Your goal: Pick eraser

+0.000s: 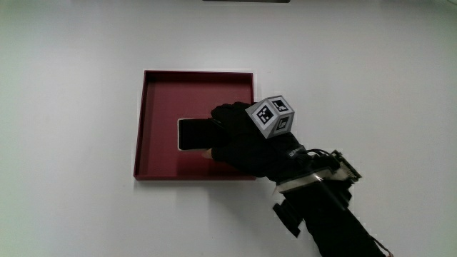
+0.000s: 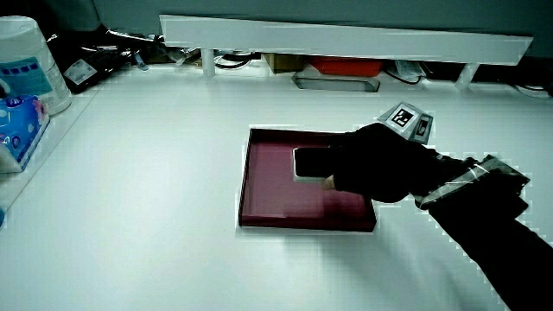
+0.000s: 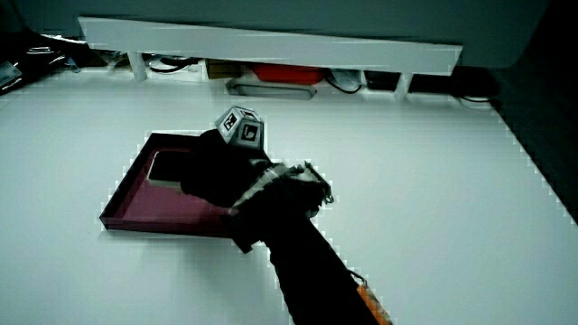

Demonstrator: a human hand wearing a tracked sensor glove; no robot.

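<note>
Forearm [image 1: 335,221]: reaching in over the tabletop [image 1: 71,107] edge.
Hand [image 1: 239,139]: inside the red tray [image 1: 153,153], grip closing round the dark eraser [image 1: 194,133].

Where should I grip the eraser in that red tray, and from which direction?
Pinch the eraser across its two long edges, coming down from above. It lies flat in the red tray, clear of the walls, so its sides look reachable. The hand already covers one end.

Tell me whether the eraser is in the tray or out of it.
In. The eraser lies flat on the red tray floor, inside its rim, with the hand over one end.
</note>
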